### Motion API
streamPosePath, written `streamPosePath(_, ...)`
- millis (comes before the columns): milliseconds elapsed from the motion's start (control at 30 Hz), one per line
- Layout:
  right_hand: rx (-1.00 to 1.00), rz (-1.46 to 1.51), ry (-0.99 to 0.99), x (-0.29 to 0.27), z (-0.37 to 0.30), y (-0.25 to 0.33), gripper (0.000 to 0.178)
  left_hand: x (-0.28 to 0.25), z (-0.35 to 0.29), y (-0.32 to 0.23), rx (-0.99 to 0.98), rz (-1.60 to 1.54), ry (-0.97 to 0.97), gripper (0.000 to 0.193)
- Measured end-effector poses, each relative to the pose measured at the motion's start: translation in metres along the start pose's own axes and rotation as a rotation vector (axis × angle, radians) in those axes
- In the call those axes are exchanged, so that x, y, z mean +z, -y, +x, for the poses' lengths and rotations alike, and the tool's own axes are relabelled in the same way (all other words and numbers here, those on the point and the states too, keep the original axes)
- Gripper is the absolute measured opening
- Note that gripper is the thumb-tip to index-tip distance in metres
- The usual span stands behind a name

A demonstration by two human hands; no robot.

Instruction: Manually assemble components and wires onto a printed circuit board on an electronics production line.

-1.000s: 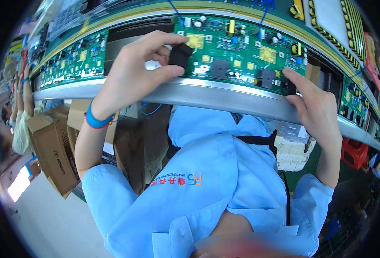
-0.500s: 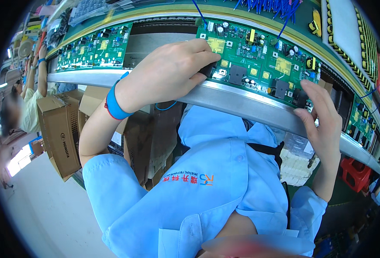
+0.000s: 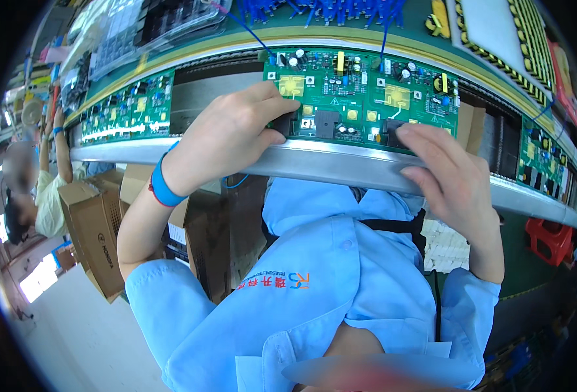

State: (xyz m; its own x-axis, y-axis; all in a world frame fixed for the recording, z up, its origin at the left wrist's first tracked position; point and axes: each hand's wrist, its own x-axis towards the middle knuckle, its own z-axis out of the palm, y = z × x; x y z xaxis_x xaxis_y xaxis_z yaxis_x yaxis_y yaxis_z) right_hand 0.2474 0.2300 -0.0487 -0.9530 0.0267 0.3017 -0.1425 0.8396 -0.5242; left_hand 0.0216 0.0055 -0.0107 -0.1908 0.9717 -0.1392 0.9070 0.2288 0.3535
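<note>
A green circuit board (image 3: 347, 91) in front of me carries yellow pads, capacitors and black block-shaped components. My left hand (image 3: 236, 127) is closed with thumb and index finger about a black block (image 3: 284, 124) at the board's near left corner. A second black block (image 3: 328, 124) stands on the board between my hands. At the near edge farther right, the fingertips of my right hand (image 3: 455, 166) rest against another black block (image 3: 393, 132), partly covering it. The right thumb is apart from those fingers, over the metal rail (image 3: 341, 160).
More green boards lie in the track at left (image 3: 125, 114) and right (image 3: 542, 160). Behind are blue wires (image 3: 321, 10), plastic trays (image 3: 115, 52) and a white panel (image 3: 488, 32) edged with black-yellow parts. Cardboard boxes (image 3: 92, 228), a red stool (image 3: 550, 238) and another person (image 3: 50, 202) are nearby.
My right hand has moved left along the board, from the block at its right end to the neighbouring one. My left hand stays at its block; the view has shifted slightly.
</note>
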Motion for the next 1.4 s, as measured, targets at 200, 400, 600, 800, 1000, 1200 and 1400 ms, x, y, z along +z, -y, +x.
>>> streamPosePath(200,-0.204,0.061,-0.001,0.025,0.003,0.022,0.036,0.012,0.033,-0.019,0.113,-0.301,0.0,0.041)
streamPosePath(400,-0.187,-0.144,0.12,0.047,0.015,0.034,0.033,0.029,0.072,-0.036,0.229,-0.442,0.044,0.034)
streamPosePath(600,0.013,-0.326,0.275,0.035,0.012,0.025,0.005,0.049,0.097,-0.052,0.31,-0.476,0.061,0.03)
streamPosePath(800,0.236,-0.309,0.296,0.026,0.012,0.026,0.038,0.022,0.054,-0.021,0.322,-0.436,-0.248,0.03)
streamPosePath(1000,0.336,-0.378,0.245,0.034,0.014,0.005,0.04,-0.022,-0.054,0.135,-0.216,0.155,-0.728,0.028)
streamPosePath(1200,0.47,-0.419,0.186,0.038,0.0,-0.016,0.041,-0.03,-0.214,0.301,-0.965,0.567,-0.834,0.023)
streamPosePath(1400,0.657,-0.528,0.142,0.03,-0.028,-0.047,0.042,0.009,-0.233,0.324,-1.156,0.666,-0.628,0.023)
